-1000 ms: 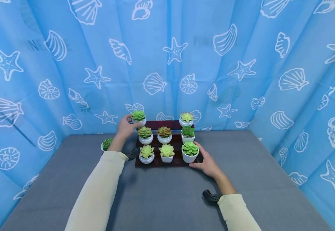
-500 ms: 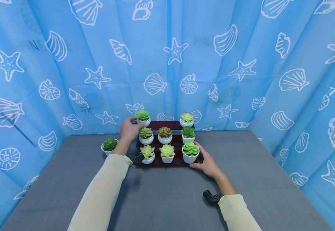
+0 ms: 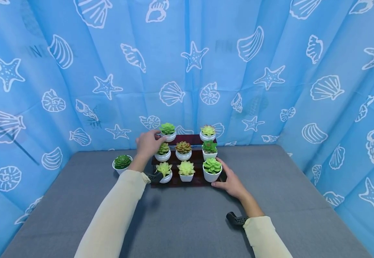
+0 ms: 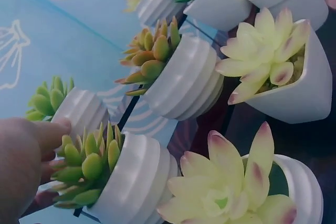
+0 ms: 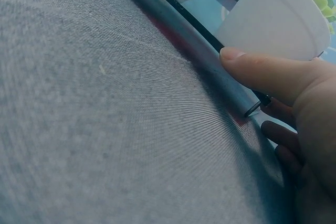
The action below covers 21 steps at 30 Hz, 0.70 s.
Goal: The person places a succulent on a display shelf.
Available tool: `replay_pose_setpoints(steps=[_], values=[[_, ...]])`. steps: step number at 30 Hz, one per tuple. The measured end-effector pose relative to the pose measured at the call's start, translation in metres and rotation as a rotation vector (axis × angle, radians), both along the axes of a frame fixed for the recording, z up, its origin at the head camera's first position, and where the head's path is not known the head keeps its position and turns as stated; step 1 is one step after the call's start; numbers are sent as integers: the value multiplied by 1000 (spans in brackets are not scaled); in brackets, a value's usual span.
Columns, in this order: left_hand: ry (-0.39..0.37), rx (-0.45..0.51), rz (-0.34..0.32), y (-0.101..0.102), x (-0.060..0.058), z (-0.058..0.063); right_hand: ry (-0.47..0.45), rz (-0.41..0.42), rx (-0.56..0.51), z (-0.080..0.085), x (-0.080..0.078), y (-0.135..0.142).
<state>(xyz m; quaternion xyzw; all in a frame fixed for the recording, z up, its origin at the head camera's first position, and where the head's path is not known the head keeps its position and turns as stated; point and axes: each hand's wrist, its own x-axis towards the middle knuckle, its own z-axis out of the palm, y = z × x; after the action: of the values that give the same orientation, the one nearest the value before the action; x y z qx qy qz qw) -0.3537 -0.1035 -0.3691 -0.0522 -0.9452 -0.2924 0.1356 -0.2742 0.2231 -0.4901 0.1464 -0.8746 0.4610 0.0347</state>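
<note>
My left hand reaches to the back left of a dark red tiered rack. Its thumb and fingers are at the left side of a white pot with a green succulent on the top tier. In the left wrist view a fingertip touches that pot; the other fingers are partly hidden by a plant. At the rack's front right corner my right hand holds the rack's end. The right wrist view shows its thumb on the dark edge, fingers curled beyond, beside a round white pot.
Several potted succulents stand on the lower tiers, including a reddish-brown one. A pale green one is at the top right. Another white-potted succulent sits on the grey tabletop, left of the rack. A blue shell-print curtain hangs behind.
My left hand and the green succulent have moved right along the top tier. The separate pot on the left is more visible past my forearm. My right hand stays in place.
</note>
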Motion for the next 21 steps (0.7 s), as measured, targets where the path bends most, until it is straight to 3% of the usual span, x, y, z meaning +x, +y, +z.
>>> replay_pose_setpoints(steps=[6, 9, 17, 21], values=[[-4, -140, -38, 7, -2, 3, -3, -4, 4, -2, 0, 1], [6, -157, -45, 11, -2, 3, 0, -7, 15, -1, 0, 1], [56, -37, -95, 19, 0, 0, -7, -3, 12, 0, 0, 1], [67, -22, -127, 20, 0, -3, 7, -4, 23, 0, 0, 1]])
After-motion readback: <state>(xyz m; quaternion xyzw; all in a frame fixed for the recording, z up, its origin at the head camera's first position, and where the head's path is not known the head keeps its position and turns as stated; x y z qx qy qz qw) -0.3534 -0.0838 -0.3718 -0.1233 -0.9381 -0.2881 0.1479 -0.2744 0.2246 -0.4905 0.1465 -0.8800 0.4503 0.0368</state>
